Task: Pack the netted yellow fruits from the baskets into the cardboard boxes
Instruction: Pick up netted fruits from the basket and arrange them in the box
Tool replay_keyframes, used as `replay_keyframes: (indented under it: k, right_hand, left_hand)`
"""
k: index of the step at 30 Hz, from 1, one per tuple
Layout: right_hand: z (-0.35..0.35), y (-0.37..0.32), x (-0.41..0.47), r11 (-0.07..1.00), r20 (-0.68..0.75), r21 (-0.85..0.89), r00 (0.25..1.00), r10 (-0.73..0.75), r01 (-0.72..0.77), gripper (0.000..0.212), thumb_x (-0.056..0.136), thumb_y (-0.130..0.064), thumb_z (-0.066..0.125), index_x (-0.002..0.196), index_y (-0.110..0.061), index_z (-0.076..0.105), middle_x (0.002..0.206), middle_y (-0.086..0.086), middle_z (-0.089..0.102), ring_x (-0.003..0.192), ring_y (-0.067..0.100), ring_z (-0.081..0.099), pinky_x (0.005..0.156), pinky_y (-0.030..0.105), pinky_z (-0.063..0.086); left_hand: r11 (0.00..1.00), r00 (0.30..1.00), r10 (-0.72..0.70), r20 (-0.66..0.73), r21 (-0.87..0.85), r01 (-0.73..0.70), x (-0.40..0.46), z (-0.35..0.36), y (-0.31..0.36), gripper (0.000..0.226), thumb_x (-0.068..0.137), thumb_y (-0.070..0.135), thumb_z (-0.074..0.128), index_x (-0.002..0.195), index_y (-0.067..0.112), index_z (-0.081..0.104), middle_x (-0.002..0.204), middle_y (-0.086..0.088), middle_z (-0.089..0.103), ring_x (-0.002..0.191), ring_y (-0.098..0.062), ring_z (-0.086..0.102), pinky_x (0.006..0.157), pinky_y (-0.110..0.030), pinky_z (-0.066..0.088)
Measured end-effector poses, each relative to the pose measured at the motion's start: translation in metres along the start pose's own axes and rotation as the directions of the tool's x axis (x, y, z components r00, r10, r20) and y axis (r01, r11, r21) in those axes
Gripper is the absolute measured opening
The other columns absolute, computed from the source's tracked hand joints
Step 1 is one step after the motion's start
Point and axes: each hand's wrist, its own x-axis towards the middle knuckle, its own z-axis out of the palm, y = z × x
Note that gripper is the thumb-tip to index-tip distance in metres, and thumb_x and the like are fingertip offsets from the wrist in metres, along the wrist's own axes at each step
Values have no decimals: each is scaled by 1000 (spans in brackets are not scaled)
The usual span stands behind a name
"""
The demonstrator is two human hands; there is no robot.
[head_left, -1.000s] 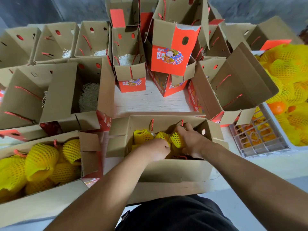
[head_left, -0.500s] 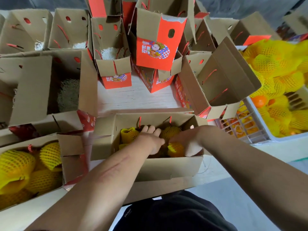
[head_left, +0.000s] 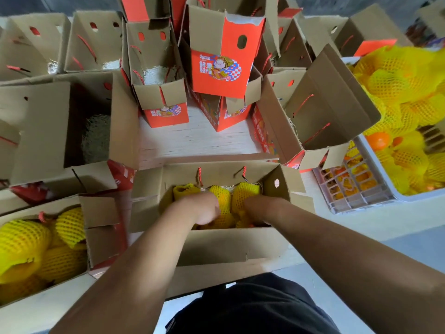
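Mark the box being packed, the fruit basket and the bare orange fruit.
box being packed (head_left: 231,247): head view, near wall.
fruit basket (head_left: 375,160): head view, white rim.
bare orange fruit (head_left: 378,141): head view, its skin.

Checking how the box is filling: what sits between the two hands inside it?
A netted yellow fruit lies between the left hand and the right hand, seen in the head view.

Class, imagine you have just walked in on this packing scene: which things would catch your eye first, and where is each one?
First, the two hands, left and right, plunged among netted yellow fruits in the open cardboard box nearest the person. Next, the heap of yellow-netted fruit in the white basket at far right. Then the tall red printed box standing at top centre among open brown boxes.
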Motion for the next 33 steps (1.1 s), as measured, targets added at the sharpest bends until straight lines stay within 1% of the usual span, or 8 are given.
replay_keyframes:
  k: [4,8,12,19,24,27,30,33]
  right_hand:
    - [-1,-5,-2,999,63,30,998,-14,12,32,105,-21,55,129,-1,65,108,13,60,93,22,49,67,27,38]
    - [-4,7,-22,986,-242,162,970,-4,44,22,100,-7,54,120,-8,62,108,10,67,91,26,59,68,29,43]
    - [-5,23,-54,910,-569,364,821,48,200,29,97,-14,51,126,-15,56,117,10,66,103,31,66,89,40,53]
    - [2,120,-119,761,-834,474,504,226,444,17,82,-18,48,96,-18,57,88,2,63,77,19,57,61,28,37]
    - [17,230,-144,651,-855,513,400,330,560,14,91,-11,57,93,-24,54,85,1,55,73,16,56,62,31,42]
    - [29,310,-149,713,-880,470,339,332,520,11,92,-8,60,99,-16,61,93,7,56,82,20,54,69,36,43]
    - [41,384,-144,773,-837,512,423,348,376,24,92,-9,66,116,-8,65,107,12,57,98,31,57,83,43,48]
    - [45,442,-137,820,-752,552,515,412,149,41,90,-17,68,130,-16,60,121,14,56,113,37,55,94,45,47]
  left_hand:
    - [1000,1000,0,21,6,-1,-7,11,12,27,103,20,49,102,6,71,94,-11,65,86,-29,58,73,-33,43]
    - [998,962,28,-272,-38,-40,-19,2,42,19,99,20,47,97,17,66,94,0,68,87,-30,60,80,-37,53]
    - [982,867,52,-495,-132,-135,-26,-5,95,15,103,30,48,91,21,51,103,-6,69,99,-34,64,82,-44,55]
    - [849,724,154,-672,-285,-445,-4,-7,215,20,100,24,53,83,24,42,70,3,49,77,-30,53,68,-45,47]
    - [846,602,290,-744,-95,-524,35,-2,326,16,100,35,45,87,27,43,89,5,54,86,-24,53,67,-44,42]
    - [860,516,392,-761,104,-500,77,-4,389,22,98,35,49,81,21,47,81,-3,59,79,-30,56,57,-43,39]
    - [847,488,515,-705,327,-420,124,-7,430,31,92,25,66,71,20,45,67,-11,58,68,-39,59,51,-39,34]
    - [871,615,472,-632,443,-212,160,-8,434,27,95,35,62,74,19,57,72,-8,65,70,-33,67,50,-30,30]
